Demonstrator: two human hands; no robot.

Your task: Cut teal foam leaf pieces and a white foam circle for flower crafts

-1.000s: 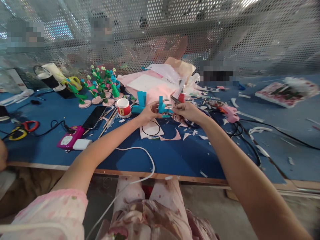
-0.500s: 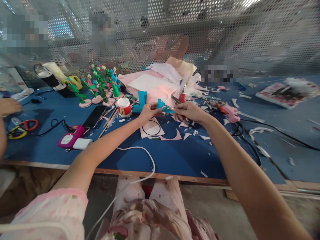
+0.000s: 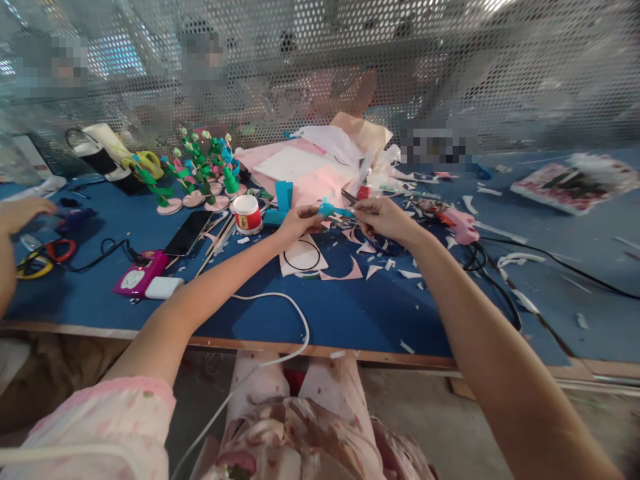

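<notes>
Nearest me, below the wooden edge of the blue tabletop, are legs in pale, pink-spotted cloth. A white cable loops over that edge.

Beyond it lies a white square card with a black circle, pink and white scraps beside it. Left of these sit a magenta box and a black phone; a person's hand is at the far left.

Just above the card, my left hand pinches a curled bright-blue paper-like strip, fingers closed. My right hand is narrow too, fingertips gripping the strip's other end. A dark pointed tip shows behind it; I cannot tell whether I hold that.

A red-and-white cup stands left of folded blue pieces, and a pink glue gun lies to the right. Farther back are small green craft plants, a heap of pink and white sheets, then perforated metal mesh.
</notes>
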